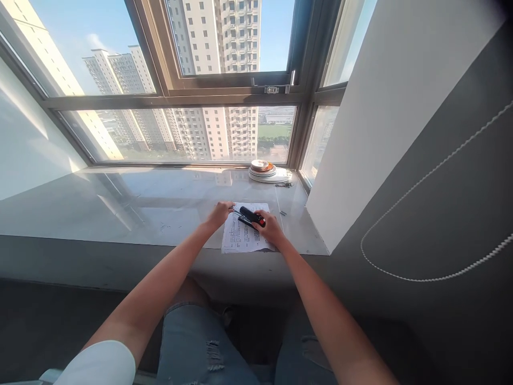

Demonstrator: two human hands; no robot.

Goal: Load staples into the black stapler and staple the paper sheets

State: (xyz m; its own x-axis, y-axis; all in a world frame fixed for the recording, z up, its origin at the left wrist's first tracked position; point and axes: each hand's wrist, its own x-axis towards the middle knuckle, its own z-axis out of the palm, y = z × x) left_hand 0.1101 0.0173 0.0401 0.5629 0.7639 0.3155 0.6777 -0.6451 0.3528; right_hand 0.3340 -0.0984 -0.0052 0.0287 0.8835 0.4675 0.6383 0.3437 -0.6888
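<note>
A black stapler with a red mark near its back end lies over a printed sheet of paper on the window sill. Its top arm is lifted away from the base. My right hand wraps round the stapler's back end. At its front, my left hand has fingers pinched on a thin metal part that reaches towards the stapler; my fingers partly hide that part. Beside the paper on the right lies a small grey strip, which looks like a row of staples.
A stack of plates stands at the back right of the sill, by the window frame. Just in front of it is a small dark item, too small to name. A beaded blind chain hangs on the right.
</note>
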